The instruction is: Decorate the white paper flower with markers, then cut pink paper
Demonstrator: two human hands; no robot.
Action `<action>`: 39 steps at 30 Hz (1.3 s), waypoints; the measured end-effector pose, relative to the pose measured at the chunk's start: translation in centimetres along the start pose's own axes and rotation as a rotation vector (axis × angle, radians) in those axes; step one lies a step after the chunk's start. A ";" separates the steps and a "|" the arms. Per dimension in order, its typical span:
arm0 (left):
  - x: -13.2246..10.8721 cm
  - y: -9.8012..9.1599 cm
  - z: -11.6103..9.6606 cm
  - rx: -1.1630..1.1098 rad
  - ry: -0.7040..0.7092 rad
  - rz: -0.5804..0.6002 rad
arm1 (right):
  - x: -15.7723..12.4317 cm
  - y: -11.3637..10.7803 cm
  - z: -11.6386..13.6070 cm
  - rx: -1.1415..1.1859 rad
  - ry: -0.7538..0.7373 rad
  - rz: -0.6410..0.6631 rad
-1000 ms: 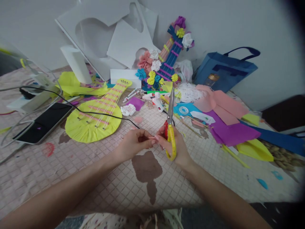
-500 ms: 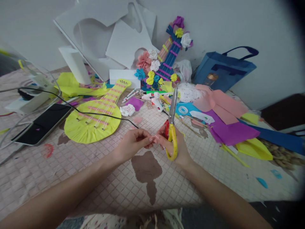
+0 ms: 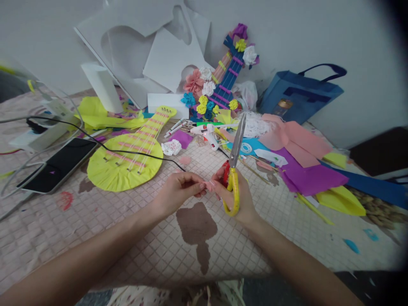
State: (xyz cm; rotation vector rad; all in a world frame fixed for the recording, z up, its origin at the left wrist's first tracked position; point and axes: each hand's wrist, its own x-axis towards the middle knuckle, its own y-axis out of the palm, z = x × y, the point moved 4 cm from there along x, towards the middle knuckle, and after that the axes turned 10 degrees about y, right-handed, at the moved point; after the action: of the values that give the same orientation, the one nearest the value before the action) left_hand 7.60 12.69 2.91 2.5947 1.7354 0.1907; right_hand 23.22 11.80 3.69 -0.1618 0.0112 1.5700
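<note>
Between the fingertips of both hands is a small pink piece of paper (image 3: 209, 185), mostly covered by the fingers. My left hand (image 3: 180, 189) pinches its left side. My right hand (image 3: 237, 193) pinches the other side and also carries scissors (image 3: 236, 148) with yellow and red handles, the closed blades pointing up and away. Beyond my left hand lies a yellow paper guitar shape (image 3: 127, 159) with pink bands and white strings. A black cable (image 3: 140, 152) runs across it and ends near my left hand.
A white glue gun (image 3: 207, 135) lies past the scissors. Purple paper (image 3: 309, 174) and pink paper (image 3: 293, 136) spread to the right, before a blue bag (image 3: 299, 97). A flowered blue paper guitar (image 3: 231, 78) leans at the back. A phone (image 3: 60, 165) and power strip (image 3: 38, 134) are left.
The scissors have tilted slightly, their tips moving right. More of the pink paper shows between the fingers. The view has shifted a little; both hands stay in nearly the same place.
</note>
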 end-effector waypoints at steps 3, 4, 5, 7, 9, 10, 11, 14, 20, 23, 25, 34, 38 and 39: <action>-0.1 0.2 -0.1 0.005 -0.022 0.024 | 0.0 0.1 0.1 -0.013 -0.001 -0.006; -0.1 0.3 -0.1 0.003 -0.027 0.031 | -0.1 0.1 0.2 -0.013 -0.003 -0.003; -0.2 0.4 -0.1 0.000 -0.030 0.030 | -0.1 0.2 0.1 -0.008 -0.004 0.005; -0.2 0.3 0.0 -0.011 -0.039 0.019 | -0.1 0.3 0.0 0.015 -0.002 0.019; -0.1 0.2 0.1 -0.012 -0.037 -0.001 | -0.1 0.3 -0.2 0.037 0.010 0.029; -0.1 0.1 0.1 -0.006 -0.034 -0.009 | -0.1 0.3 -0.3 0.049 0.017 0.032; 0.0 0.0 0.0 0.006 -0.031 -0.014 | 0.0 0.3 -0.4 0.060 0.023 0.032; 0.1 -0.2 -0.3 0.060 -0.025 -0.016 | 0.2 0.2 -0.6 0.067 0.044 0.058; -0.1 0.0 -0.7 0.117 -0.026 -0.028 | 0.5 0.5 -0.8 -0.002 0.044 0.103; 0.0 0.2 -0.7 0.109 -0.025 -0.016 | 0.5 0.5 -0.8 -0.011 0.044 0.088; 0.1 0.2 -0.5 0.084 -0.031 -0.015 | 0.5 0.5 -0.8 -0.008 0.048 0.088; 0.1 0.2 1.0 -0.037 -0.079 0.045 | 0.3 0.5 -0.5 0.007 0.057 0.067; 0.1 0.1 1.0 -0.027 -0.062 0.024 | 0.3 0.5 -0.6 0.032 0.073 0.083; 0.1 0.1 0.9 -0.017 -0.059 0.022 | 0.3 0.6 -0.6 0.037 0.079 0.095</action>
State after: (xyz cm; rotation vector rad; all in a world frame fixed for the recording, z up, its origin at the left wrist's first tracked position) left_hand 7.78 12.80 2.01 2.5810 1.6791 0.1277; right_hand 22.69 12.00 3.01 -0.1967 0.1111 1.6561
